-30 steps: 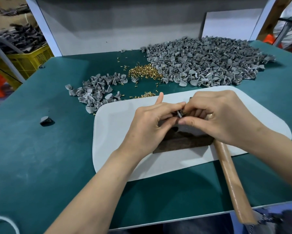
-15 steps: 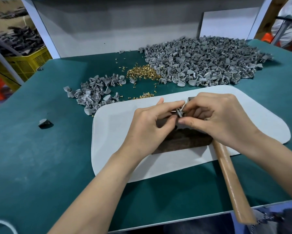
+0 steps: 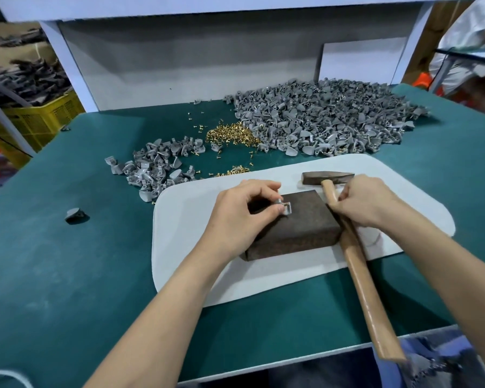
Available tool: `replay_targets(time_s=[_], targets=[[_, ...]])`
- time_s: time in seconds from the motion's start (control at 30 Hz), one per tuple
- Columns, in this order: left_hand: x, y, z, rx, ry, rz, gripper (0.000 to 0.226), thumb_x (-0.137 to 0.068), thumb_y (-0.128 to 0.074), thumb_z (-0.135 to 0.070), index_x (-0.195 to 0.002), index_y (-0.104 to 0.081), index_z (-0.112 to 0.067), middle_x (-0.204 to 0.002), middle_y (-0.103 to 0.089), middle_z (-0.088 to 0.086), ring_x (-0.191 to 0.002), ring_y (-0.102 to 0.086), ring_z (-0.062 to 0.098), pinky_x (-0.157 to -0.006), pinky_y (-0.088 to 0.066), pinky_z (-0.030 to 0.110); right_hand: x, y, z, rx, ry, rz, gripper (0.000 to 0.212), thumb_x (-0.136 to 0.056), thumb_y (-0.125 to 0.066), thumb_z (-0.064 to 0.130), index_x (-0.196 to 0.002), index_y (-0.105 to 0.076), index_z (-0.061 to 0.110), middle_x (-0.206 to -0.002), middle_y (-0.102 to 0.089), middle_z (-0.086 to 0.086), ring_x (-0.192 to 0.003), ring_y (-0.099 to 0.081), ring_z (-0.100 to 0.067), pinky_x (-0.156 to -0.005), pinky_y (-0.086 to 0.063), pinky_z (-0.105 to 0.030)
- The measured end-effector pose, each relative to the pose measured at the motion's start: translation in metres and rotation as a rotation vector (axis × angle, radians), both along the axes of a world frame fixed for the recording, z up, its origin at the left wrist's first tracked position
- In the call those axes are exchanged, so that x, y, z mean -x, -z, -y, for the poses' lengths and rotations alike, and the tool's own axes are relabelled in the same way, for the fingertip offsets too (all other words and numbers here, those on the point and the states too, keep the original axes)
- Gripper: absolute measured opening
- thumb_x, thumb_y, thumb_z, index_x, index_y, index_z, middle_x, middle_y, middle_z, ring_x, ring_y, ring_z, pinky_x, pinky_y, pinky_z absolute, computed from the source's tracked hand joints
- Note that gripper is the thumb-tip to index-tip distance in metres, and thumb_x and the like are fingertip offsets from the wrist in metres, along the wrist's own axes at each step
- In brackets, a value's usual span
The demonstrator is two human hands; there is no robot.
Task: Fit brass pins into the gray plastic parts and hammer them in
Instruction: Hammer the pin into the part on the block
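— Where is the part in work found?
— A gray part (image 3: 285,209) is held down on top of the dark block (image 3: 300,229), near its far left corner. It is pinched by the left grip (image 3: 241,219), with thumb and fingertips curled onto it.
— Is a pin seen in it?
— That cannot be told; the part is small and partly covered by the fingers.
— And the other side?
— The right grip (image 3: 367,204) is closed over the handle of the hammer (image 3: 367,289), just below the head. The head is laid on the mat just beyond the block's far right corner. The handle is run along the block's right side and out past the desk's near edge.
— What is the block set on?
— A white mat (image 3: 185,247), spread on the green desk (image 3: 53,275) toward the middle of its near edge.
— Where is the stock kept?
— A big pile (image 3: 328,116) of gray parts is heaped toward the far right corner. The brass pins (image 3: 232,134) are heaped against its left side, with loose ones scattered around. A small pile (image 3: 157,163) of gray parts is laid left of the pins, by the mat's far left corner. A lone part (image 3: 74,215) is left well apart, toward the left edge.
— Anything beyond the desk?
— A yellow crate (image 3: 36,121) is seen past the far left corner.
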State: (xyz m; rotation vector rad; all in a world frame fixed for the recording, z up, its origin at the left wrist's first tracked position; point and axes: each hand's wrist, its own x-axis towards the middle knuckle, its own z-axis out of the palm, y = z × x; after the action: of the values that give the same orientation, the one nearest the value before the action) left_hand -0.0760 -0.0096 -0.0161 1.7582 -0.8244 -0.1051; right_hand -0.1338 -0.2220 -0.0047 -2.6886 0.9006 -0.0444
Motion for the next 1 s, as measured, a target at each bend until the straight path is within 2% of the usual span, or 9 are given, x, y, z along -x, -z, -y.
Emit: replay_targets(time_s=[0.07, 0.13, 0.23, 0.4, 0.47, 0.57, 0.63, 0.77, 1.0], targets=[[-0.003, 0.001, -0.002, -0.043, -0.015, 0.016, 0.003, -0.078, -0.075, -0.009, -0.079, -0.073, -0.011, -0.111, -0.068, -0.004, -0.105, -0.06, -0.001, -0.101, -0.04, 0.021, -0.002, -0.005, 0.001, -0.138, 0.063, 0.024, 0.036, -0.076, -0.067, 0.029, -0.052, -0.051, 0.007, -0.048, -0.05, -0.006, -0.044, -0.048, -0.019, -0.043, -0.035, -0.023], [-0.006, 0.002, -0.004, -0.064, 0.007, -0.03, 0.005, -0.079, -0.074, -0.008, -0.082, -0.076, -0.011, -0.114, -0.067, -0.003, -0.105, -0.057, -0.008, -0.093, -0.039, 0.008, 0.001, -0.013, 0.007, -0.463, 0.114, 0.098, 0.023, -0.077, -0.063, 0.014, -0.061, -0.053, 0.001, -0.046, -0.053, -0.007, -0.039, -0.05, -0.016, -0.04, -0.042, -0.021], [-0.006, 0.002, -0.004, -0.056, 0.026, -0.118, 0.012, -0.08, -0.07, -0.003, -0.082, -0.075, -0.013, -0.113, -0.066, -0.003, -0.106, -0.057, -0.008, -0.093, -0.04, 0.008, 0.01, -0.024, 0.009, -0.712, 0.109, 0.173, 0.014, -0.08, -0.052, -0.006, -0.074, -0.043, 0.003, -0.055, -0.049, -0.013, -0.033, -0.043, -0.015, -0.036, -0.039, -0.02], [-0.005, 0.001, -0.001, -0.02, -0.002, -0.193, 0.015, -0.081, -0.07, -0.001, -0.079, -0.074, -0.016, -0.111, -0.067, -0.004, -0.101, -0.063, 0.002, -0.097, -0.046, 0.022, 0.036, -0.044, -0.013, -0.5, 0.007, 0.501, 0.019, -0.074, -0.059, -0.002, -0.085, -0.047, 0.009, -0.06, -0.054, -0.006, -0.031, -0.043, -0.013, -0.032, -0.035, -0.018], [-0.005, 0.001, 0.0, 0.003, -0.031, -0.195, 0.012, -0.08, -0.071, -0.001, -0.078, -0.073, -0.013, -0.107, -0.068, -0.004, -0.098, -0.065, 0.007, -0.095, -0.048, 0.025, 0.042, -0.054, -0.028, -0.576, -0.088, 0.566, 0.019, -0.077, -0.055, -0.001, -0.09, -0.05, 0.012, -0.054, -0.053, -0.001, -0.033, -0.041, -0.015, -0.033, -0.035, -0.021], [-0.004, 0.003, 0.001, 0.022, -0.046, -0.19, 0.008, -0.08, -0.071, 0.001, -0.079, -0.071, -0.007, -0.103, -0.068, -0.001, -0.097, -0.065, 0.012, -0.093, -0.049, 0.024, 0.04, -0.068, -0.053, -0.654, -0.241, 0.5, 0.007, -0.087, -0.05, -0.002, -0.094, -0.051, -0.001, -0.038, -0.041, 0.003, -0.028, -0.034, -0.014, -0.03, -0.029, -0.019], [-0.004, 0.003, 0.001, 0.026, -0.053, -0.19, 0.008, -0.079, -0.071, 0.002, -0.078, -0.069, -0.005, -0.102, -0.068, 0.002, -0.095, -0.064, 0.013, -0.091, -0.048, 0.022, 0.035, -0.071, -0.063, -0.577, -0.282, 0.434, 0.018, -0.094, -0.046, 0.006, -0.09, -0.049, -0.012, -0.035, -0.038, 0.006, -0.024, -0.032, -0.011, -0.03, -0.027, -0.017], [-0.004, 0.003, 0.002, 0.028, -0.063, -0.21, 0.012, -0.079, -0.07, 0.004, -0.075, -0.067, -0.007, -0.1, -0.069, 0.005, -0.088, -0.065, 0.015, -0.088, -0.051, 0.025, 0.031, -0.07, -0.076, -0.284, -0.326, 0.255, 0.035, -0.101, -0.035, 0.03, -0.079, -0.048, 0.006, -0.049, -0.049, -0.005, -0.028, -0.043, -0.018, -0.038, -0.038, -0.024], [-0.004, 0.004, 0.002, 0.017, -0.06, -0.187, 0.02, -0.079, -0.07, 0.001, -0.07, -0.065, -0.016, -0.1, -0.069, 0.003, -0.087, -0.066, 0.015, -0.089, -0.052, 0.031, 0.028, -0.073, -0.081, -0.006, -0.307, 0.058, 0.031, -0.101, -0.031, 0.036, -0.086, -0.044, 0.012, -0.067, -0.049, -0.005, -0.032, -0.049, -0.017, -0.04, -0.042, -0.026]])
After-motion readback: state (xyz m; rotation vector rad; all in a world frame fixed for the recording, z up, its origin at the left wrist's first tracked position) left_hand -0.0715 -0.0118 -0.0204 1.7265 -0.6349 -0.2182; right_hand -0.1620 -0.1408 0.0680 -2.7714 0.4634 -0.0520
